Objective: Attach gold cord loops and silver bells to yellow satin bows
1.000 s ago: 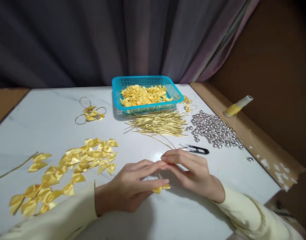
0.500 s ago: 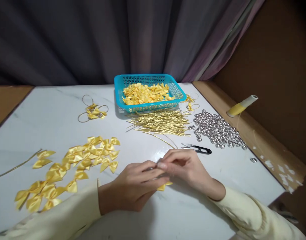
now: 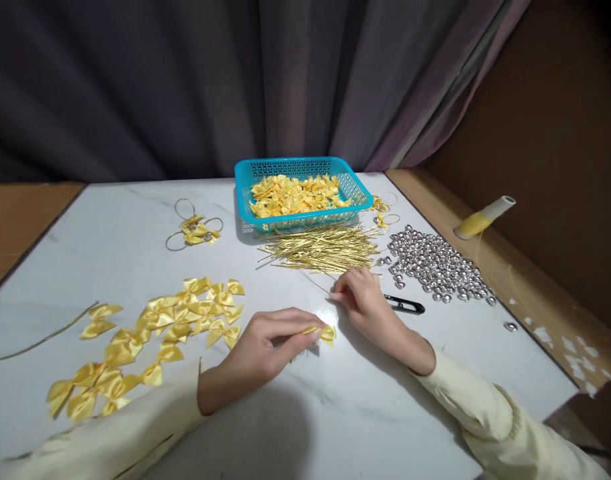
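A yellow satin bow (image 3: 328, 335) is pinched between the thumb and fingers of my left hand (image 3: 268, 347), low over the table. My right hand (image 3: 362, 300) is closed at the fingertips on a thin gold cord (image 3: 316, 283), which runs up and left toward the pile of gold cords (image 3: 325, 250). Beside that hand lie black thread snips (image 3: 408, 305), their blades hidden by it. Many loose yellow bows (image 3: 158, 312) are spread over the table to the left of my left hand.
A blue basket (image 3: 242, 200) full of yellow bows stands at the back. Silver beads (image 3: 438, 263) are heaped on the right, near a thread spool (image 3: 485, 217). Finished-looking bow loops (image 3: 198, 230) lie back left. A single gold cord (image 3: 50, 340) rests far left.
My hands were together over the bow and have separated. The right hand moved up and is now on a gold cord; the left still holds the bow, now more visible.
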A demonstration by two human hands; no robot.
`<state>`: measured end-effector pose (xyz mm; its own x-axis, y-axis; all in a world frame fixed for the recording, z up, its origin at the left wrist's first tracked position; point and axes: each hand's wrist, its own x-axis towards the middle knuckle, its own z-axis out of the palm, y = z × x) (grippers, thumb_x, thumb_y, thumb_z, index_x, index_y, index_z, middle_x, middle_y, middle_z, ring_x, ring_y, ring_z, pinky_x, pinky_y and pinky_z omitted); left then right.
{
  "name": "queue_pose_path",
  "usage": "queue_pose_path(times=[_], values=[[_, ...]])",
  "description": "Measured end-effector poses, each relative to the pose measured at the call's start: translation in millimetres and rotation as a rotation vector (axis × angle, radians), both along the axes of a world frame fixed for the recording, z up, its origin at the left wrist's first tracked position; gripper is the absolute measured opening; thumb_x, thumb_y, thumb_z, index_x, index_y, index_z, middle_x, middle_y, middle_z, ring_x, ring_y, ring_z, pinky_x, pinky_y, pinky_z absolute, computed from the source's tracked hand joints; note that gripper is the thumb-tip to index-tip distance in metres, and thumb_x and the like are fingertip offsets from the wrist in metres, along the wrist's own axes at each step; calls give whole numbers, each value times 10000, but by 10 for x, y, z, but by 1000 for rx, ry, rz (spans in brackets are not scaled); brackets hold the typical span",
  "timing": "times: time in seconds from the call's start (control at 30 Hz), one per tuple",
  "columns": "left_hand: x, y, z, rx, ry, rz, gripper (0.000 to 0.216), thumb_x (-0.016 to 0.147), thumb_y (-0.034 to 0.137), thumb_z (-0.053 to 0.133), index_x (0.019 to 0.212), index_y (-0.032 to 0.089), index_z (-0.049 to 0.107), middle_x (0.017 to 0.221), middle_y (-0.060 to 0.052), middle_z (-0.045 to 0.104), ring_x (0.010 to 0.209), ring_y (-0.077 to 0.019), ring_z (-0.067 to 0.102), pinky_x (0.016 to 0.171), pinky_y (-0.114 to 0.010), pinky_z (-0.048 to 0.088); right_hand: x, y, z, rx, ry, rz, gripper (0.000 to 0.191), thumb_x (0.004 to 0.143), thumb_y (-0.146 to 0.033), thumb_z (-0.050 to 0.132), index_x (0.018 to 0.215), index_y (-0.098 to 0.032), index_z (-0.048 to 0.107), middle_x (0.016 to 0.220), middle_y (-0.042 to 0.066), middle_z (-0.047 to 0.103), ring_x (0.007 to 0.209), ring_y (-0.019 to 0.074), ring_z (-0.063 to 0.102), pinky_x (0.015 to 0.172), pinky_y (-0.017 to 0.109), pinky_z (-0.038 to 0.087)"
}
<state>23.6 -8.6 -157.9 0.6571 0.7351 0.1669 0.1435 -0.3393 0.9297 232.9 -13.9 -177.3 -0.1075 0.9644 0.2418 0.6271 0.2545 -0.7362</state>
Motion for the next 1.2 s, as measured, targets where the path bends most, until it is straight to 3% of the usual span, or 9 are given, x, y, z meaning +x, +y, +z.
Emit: queue_pose_path(times=[0.17,0.27,0.33,0.4,0.53,0.73,0.9,0.97,1.2], values=[[20,25,43,-222,16,-13,225,899,294,569,919,205,775,1189,-79,692,1278,-260,495,1036,-384,429,-70,-143,225,-141,156,136,129,888,-229,515,768,-195,486,716,14,567,681,162,506,661,307,395],[15,57,69,-384,-47,9,211,881,321,596,886,215,778,1172,-59,700,1312,-247,446,1072,-351,358,-135,-217,273,-272,287,267,99,903,-229,490,815,-205,451,643,-32,556,603,122,535,595,254,427],[-8,85,66,-448,-60,63,205,879,328,602,887,212,770,1097,-48,718,1167,-228,559,985,-310,412,-151,-241,284,-423,468,332,114,892,-261,534,849,-206,443,632,-48,546,596,112,544,583,239,432],[-38,115,51,-482,-53,111,244,889,341,586,793,187,748,850,-29,731,876,-182,638,789,-268,468,-134,-241,301,-594,662,356,182,844,-296,626,855,-197,473,620,-57,537,566,98,525,564,227,410],[-60,147,42,-495,-28,136,388,888,366,579,571,151,642,525,16,583,549,-114,516,566,-236,395,-18,-190,331,-749,914,337,225,766,-283,723,907,-177,583,600,-62,529,528,79,483,564,223,400],[-36,117,35,-522,-32,122,341,907,368,552,691,143,690,603,-7,628,477,-90,444,512,-238,371,170,-118,298,-737,1013,419,169,766,-295,714,877,-168,702,655,-9,556,575,97,495,596,249,427],[-63,108,22,-521,-147,152,276,872,348,606,695,153,688,937,-56,592,806,-159,523,694,-256,426,321,-68,350,-643,988,378,199,736,-342,728,856,-185,715,647,4,561,562,121,510,564,273,442],[-78,122,31,-534,-203,151,272,860,358,609,699,155,689,1066,-70,535,829,-164,507,693,-265,435,399,-50,387,-575,990,346,197,735,-345,726,862,-195,717,674,13,572,589,134,523,578,289,454],[-94,145,122,-603,-254,82,227,818,359,644,722,174,733,1036,-80,599,776,-164,556,686,-284,460,449,-98,438,-448,1009,313,185,734,-311,744,902,-237,727,745,12,625,689,145,568,684,319,480]])
